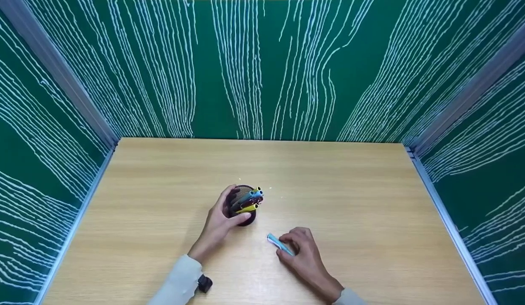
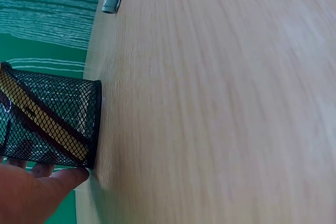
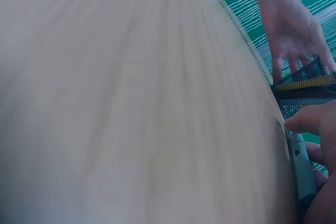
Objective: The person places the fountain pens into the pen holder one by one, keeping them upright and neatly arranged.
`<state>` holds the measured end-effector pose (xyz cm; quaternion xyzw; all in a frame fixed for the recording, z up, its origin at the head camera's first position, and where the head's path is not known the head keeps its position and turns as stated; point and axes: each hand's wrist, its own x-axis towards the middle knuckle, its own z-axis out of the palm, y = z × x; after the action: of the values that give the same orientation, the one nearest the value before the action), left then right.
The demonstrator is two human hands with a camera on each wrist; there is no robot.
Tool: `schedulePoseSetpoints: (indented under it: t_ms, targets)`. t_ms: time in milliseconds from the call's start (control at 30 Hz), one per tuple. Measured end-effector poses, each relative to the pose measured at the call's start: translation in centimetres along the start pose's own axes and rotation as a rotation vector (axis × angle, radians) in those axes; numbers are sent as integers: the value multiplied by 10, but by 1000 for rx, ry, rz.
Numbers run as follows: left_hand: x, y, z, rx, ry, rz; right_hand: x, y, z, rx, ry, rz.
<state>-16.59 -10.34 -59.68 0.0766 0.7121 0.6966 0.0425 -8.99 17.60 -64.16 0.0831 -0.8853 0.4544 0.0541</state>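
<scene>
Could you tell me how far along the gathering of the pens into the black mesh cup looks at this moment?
Mostly done, it seems: several pens, blue, yellow and dark ones, already stand in the black mesh cup. In hand: the left hand grips the cup, while the right hand pinches a light blue pen lying low over the wooden table. Left: that last pen is not yet in the cup; no other loose pen shows.
</scene>
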Motion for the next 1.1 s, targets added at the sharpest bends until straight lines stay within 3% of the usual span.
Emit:
schedulePoseSetpoints:
  t_ms: [333, 567, 1100]
  targets:
    - [0, 1, -3, 21, 8, 34, 3, 0, 5, -79, 13, -12]
    - [0, 2, -3, 26, 10, 24, 4, -3, 4, -61, 9, 3]
    - [-1, 3, -1, 42, 9, 19, 6, -11, -10, 130, -3, 131]
